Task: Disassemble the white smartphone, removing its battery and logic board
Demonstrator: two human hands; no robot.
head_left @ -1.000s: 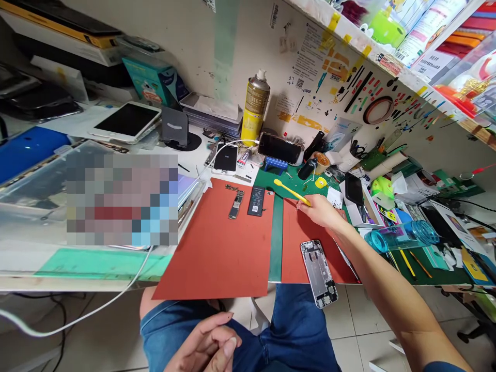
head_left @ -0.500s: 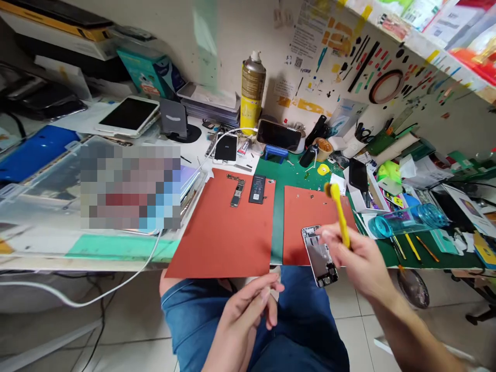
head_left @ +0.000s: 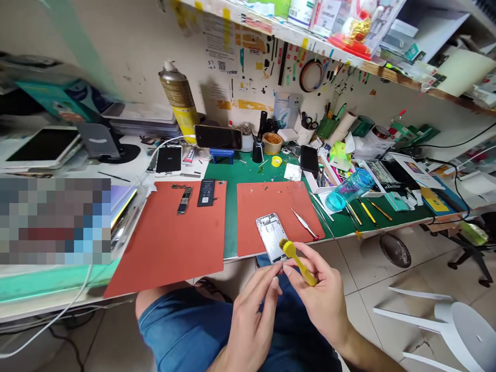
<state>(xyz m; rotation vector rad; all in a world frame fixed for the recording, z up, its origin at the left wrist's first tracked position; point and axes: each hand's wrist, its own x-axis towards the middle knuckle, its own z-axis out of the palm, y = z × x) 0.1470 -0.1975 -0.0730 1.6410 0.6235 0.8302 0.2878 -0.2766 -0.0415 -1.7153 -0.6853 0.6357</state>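
My right hand (head_left: 321,292) is closed round a small yellow brush (head_left: 300,263), its dark bristles pointing up and left. The thumb and fingertip of that hand meet the fingertips of my left hand (head_left: 253,305). My left fingers are pressed together; anything between them is too small to make out. Just beyond the fingertips, an opened phone housing (head_left: 270,232) lies on the right red mat (head_left: 248,217), its near end hidden by the brush and fingers. A screwdriver (head_left: 304,223) with a red end lies to its right.
On the left red mat (head_left: 166,258) are a logic board (head_left: 185,200) and a phone battery (head_left: 206,192). A blue bottle (head_left: 351,188) lies at the right. A spray can (head_left: 179,98) and a propped phone (head_left: 217,138) stand behind. A white stool (head_left: 461,330) stands at the lower right.
The view has swung to the right. My right hand, still with the brush, has come down to my left hand's fingertips, and the screwdriver now shows on the mat.
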